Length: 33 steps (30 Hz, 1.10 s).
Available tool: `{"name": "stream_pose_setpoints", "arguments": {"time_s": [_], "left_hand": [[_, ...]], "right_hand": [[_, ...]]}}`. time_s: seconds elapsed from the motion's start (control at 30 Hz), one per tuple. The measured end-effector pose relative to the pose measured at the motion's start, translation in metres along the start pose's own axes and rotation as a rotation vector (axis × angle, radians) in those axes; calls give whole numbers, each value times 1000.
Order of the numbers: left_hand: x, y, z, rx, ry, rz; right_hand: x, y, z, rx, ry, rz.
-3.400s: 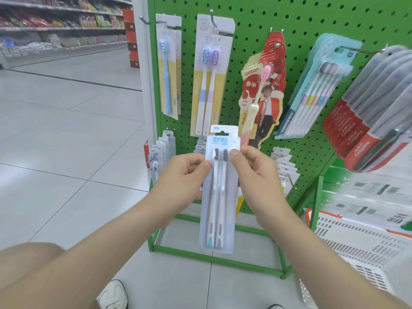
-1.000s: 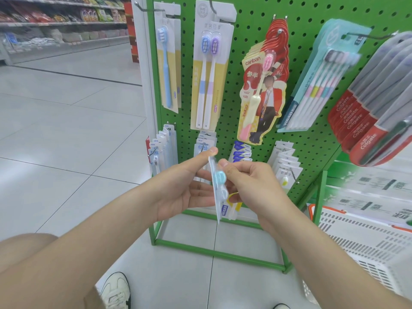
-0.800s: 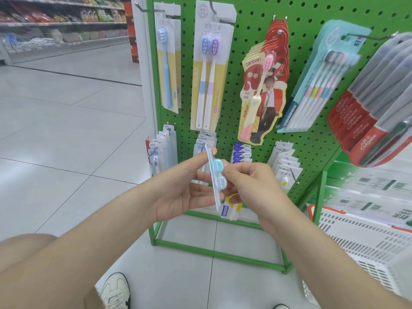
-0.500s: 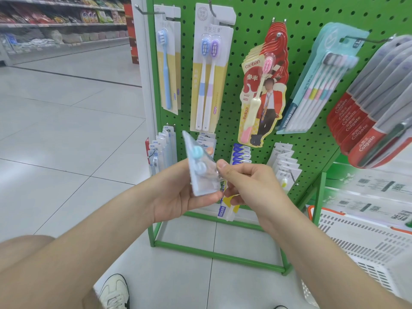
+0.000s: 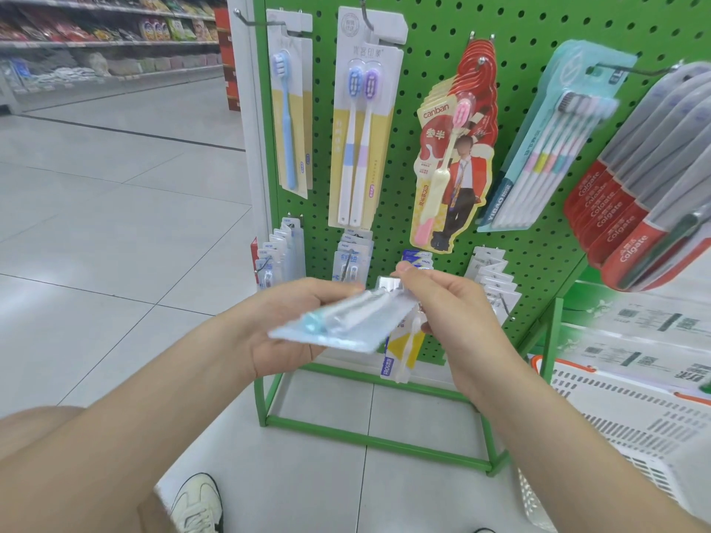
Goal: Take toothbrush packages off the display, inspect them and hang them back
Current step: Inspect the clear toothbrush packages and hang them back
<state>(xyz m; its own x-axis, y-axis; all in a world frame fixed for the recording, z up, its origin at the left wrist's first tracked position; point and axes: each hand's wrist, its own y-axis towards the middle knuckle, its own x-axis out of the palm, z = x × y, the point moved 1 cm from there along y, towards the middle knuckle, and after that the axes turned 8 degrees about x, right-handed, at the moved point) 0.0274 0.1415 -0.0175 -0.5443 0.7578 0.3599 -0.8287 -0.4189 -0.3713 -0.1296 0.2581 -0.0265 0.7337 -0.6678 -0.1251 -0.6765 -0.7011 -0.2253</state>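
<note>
A clear two-brush toothbrush package (image 5: 346, 321) lies nearly flat between my hands, in front of the green pegboard display (image 5: 434, 40). My left hand (image 5: 284, 325) holds its near end from below, fingers curled around the edge. My right hand (image 5: 450, 305) pinches the far hanging-tab end between thumb and fingers. Behind them, the lower hooks carry more small packages (image 5: 354, 259). A yellow package (image 5: 400, 352) hangs just under the held one.
Upper hooks hold a blue brush pack (image 5: 288, 121), a twin pack (image 5: 361, 125), red canban packs (image 5: 454, 155), a multi-brush pack (image 5: 546, 148) and Colgate packs (image 5: 638, 194). A white basket (image 5: 631, 417) sits at right. My shoe (image 5: 198, 502) is on the tiled floor.
The package has swung from upright and edge-on to lying almost flat, its brush-handle end now toward the left. Both hands kept hold and rose slightly.
</note>
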Motion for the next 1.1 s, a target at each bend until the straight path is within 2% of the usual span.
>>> {"name": "stream_pose_setpoints", "arguments": {"time_s": [0.1,0.23,0.33,0.53,0.73,1.0,1.1], "left_hand": [[10,2,-3,46,-46,4],[5,10,-10,81,-71,20],[11,7,-12,85,-42,27],[13,7,-11,129,-23,43],[10,6,-11,144,162,77],[13,0,-9,193,245,-189],[13,2,-16,216,267,-191]], "right_hand": [[1,4,2,8,82,-35],[7,0,-1,138,308,-112],[11,-5,-2,181,305,-176],[13,-7,-3,156,307,-246],[13,-9,-5,34,243,-197],[8,-12,-5,-116,107,-12],[7,-7,2,-195,37,35]]}}
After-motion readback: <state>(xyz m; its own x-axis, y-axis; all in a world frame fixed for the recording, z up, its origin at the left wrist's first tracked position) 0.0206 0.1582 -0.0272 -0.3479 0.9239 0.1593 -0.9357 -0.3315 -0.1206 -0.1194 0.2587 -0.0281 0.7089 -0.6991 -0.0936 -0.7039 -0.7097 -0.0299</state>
